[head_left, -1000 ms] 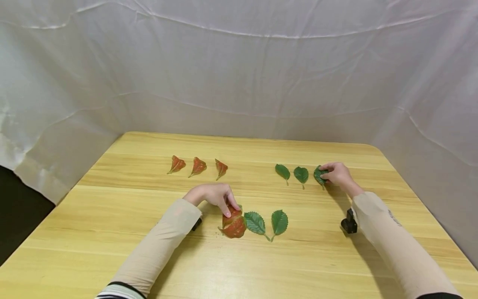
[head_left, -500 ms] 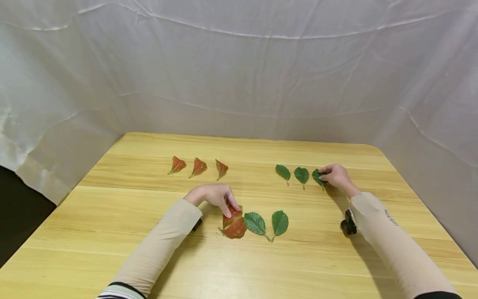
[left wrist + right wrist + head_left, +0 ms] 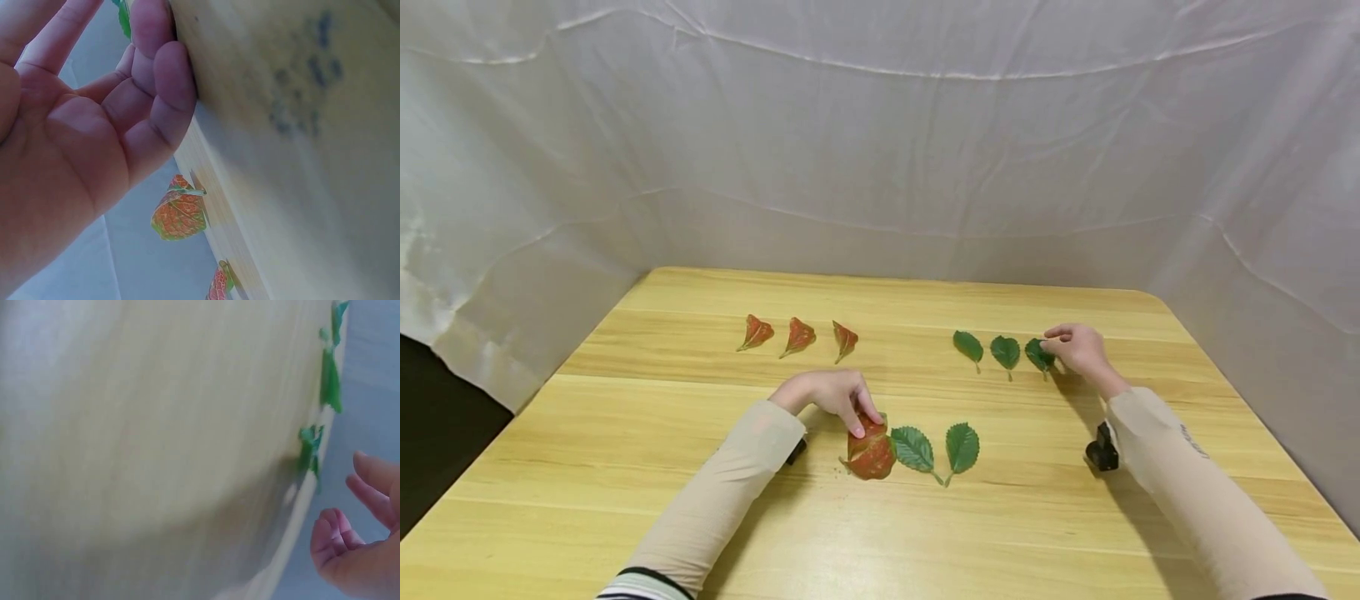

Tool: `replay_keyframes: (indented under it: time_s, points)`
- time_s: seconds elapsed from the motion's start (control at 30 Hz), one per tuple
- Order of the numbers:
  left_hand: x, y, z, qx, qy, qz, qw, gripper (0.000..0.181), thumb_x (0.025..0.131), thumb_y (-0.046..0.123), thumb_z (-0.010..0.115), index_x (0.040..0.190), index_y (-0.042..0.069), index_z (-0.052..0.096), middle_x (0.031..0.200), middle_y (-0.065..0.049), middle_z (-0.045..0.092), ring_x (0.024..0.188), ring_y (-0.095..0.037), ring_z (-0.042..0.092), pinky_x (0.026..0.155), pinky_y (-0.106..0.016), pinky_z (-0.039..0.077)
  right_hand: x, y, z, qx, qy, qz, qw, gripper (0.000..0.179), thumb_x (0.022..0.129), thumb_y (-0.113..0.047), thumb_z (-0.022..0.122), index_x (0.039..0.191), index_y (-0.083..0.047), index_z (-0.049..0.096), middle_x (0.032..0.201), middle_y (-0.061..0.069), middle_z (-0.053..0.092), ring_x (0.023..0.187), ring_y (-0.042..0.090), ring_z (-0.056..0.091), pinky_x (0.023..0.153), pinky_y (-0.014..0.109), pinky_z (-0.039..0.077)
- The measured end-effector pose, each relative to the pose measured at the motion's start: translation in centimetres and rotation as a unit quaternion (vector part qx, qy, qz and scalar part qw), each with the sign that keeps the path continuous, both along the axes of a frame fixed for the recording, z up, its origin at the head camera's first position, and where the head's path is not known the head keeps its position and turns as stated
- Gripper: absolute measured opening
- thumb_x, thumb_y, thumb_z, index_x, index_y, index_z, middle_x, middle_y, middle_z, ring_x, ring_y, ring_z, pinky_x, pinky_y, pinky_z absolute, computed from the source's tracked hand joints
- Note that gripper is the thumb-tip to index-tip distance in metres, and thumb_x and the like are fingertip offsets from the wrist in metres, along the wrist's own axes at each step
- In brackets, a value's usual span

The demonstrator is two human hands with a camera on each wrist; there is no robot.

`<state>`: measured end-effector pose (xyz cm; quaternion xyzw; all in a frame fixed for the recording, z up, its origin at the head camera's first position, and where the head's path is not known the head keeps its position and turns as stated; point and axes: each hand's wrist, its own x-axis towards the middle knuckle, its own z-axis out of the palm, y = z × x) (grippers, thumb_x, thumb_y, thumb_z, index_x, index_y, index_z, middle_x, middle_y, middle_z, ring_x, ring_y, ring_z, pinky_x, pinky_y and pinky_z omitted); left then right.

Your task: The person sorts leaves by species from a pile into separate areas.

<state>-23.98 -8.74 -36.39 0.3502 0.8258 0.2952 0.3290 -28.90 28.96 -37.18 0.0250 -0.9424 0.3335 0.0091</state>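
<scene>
My left hand [image 3: 835, 392] is over the near middle of the table, thumb and index finger gripping the upper of two overlapping red leaves [image 3: 872, 462]. Its left wrist view shows the other fingers loosely bent near the tabletop, with the gripped leaf out of sight. At the far right, my right hand [image 3: 1081, 348] has its fingertips at the edge of a green leaf [image 3: 1037, 357]. The right wrist view shows that leaf [image 3: 307, 449] on the tabletop, with the fingers of the right hand [image 3: 359, 544] parted and nothing between them.
Two more green leaves [image 3: 1004, 352] stand in a row left of the right hand. Several red leaves [image 3: 800, 335] form another row at the far left. A pair of green leaves [image 3: 913, 447] lies beside the left hand. Pale fabric [image 3: 880, 150] encloses the wooden table [image 3: 925, 542].
The right hand has shifted its green leaf slightly left toward the other two, then let go and drawn its fingers back a little. The left hand has stayed in place.
</scene>
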Motion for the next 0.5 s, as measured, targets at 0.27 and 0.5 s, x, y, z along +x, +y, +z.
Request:
replay_keyframes:
  time_s: [0.27,0.5]
  points:
    - [-0.1,0.0,0.1,-0.001,0.010,-0.009,0.9999,0.031,0.073,0.002,0.070,0.104,-0.002,0.064,0.104,-0.012,0.063,0.088,-0.006,0.056,0.067,-0.016,0.040,1.8,-1.6,1.3,0.003,0.058,0.024,0.9980,0.029,0.084,-0.009,0.061,0.107,0.009,0.058,0.102,0.029,0.057,0.092,0.040,0.052,0.078,0.048,0.042]
    - [0.0,0.0,0.1,-0.006,0.014,-0.007,0.9999,0.031,0.073,0.003,0.071,0.104,-0.001,0.065,0.104,-0.011,0.063,0.091,-0.007,0.057,0.070,-0.017,0.040,3.2,-3.1,1.3,-0.010,0.061,0.078,0.9951,0.029,0.082,-0.007,0.063,0.106,0.009,0.060,0.087,0.018,0.062,0.079,0.029,0.057,0.068,0.036,0.047]
